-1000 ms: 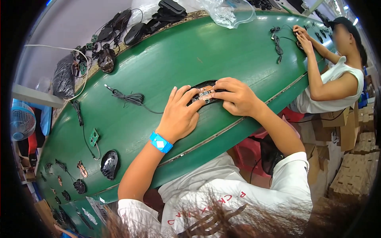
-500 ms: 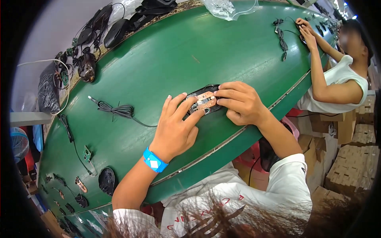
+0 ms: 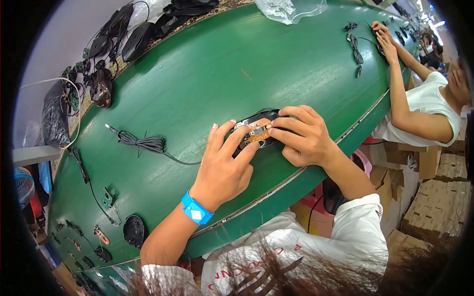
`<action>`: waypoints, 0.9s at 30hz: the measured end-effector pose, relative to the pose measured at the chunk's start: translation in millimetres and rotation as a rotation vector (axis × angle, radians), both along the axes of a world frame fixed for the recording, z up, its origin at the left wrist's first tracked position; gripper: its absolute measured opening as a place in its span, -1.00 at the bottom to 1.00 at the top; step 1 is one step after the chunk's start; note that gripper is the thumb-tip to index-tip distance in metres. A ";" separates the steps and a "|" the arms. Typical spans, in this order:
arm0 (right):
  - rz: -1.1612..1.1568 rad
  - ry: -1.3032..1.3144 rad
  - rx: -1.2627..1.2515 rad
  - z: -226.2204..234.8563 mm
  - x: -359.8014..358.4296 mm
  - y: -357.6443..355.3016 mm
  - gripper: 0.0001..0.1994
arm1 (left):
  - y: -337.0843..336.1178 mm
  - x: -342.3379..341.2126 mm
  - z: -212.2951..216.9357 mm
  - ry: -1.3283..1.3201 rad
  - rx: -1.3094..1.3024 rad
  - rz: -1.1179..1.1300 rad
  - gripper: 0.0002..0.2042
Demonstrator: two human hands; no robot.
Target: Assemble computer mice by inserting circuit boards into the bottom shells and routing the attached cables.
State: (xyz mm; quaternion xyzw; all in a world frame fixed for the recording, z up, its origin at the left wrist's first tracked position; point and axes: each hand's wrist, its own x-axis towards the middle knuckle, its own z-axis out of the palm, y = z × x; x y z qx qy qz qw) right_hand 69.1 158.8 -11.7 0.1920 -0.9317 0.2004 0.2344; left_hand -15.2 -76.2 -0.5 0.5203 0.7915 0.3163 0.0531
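Note:
An opened black computer mouse [image 3: 255,117] lies between my hands, its orange-brown circuit board [image 3: 260,131] facing up inside the shell. My left hand [image 3: 220,165], with a blue band on the wrist, grips the left end, its fingertips on the board and shell edge. My right hand [image 3: 307,136] grips the right end, its fingers bent with the tips at the board's right edge. My fingers hide both ends of the shell. A bundled black cable [image 3: 150,143] runs from the left toward the mouse, passing behind my left hand.
Mouse parts lie at the lower left: a black shell cover [image 3: 135,231], a green circuit board [image 3: 107,198] and several small pieces. Black mice [image 3: 101,88] and cables line the far left edge. A clear plastic bag [image 3: 291,10] rests at the back. A co-worker [image 3: 425,111] handles a dark part at right.
My hands and the mouse sit slightly lower in the view, and the board shows at a changed tilt. My right fingertips have shifted along its edge. The co-worker's head has moved right.

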 end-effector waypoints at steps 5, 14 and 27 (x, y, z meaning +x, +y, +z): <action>-0.062 -0.016 0.066 2.4 -1.1 -2.8 -0.58 | 1.2 0.9 -3.9 0.036 -0.033 -0.020 -0.59; -0.057 -0.015 0.076 0.9 6.8 9.4 -0.59 | 6.4 -1.4 0.1 0.031 -0.042 -0.015 -0.55; 0.008 -0.115 -0.293 1.7 10.6 -0.9 -0.64 | 14.6 6.4 -3.9 0.043 -0.006 0.009 -0.56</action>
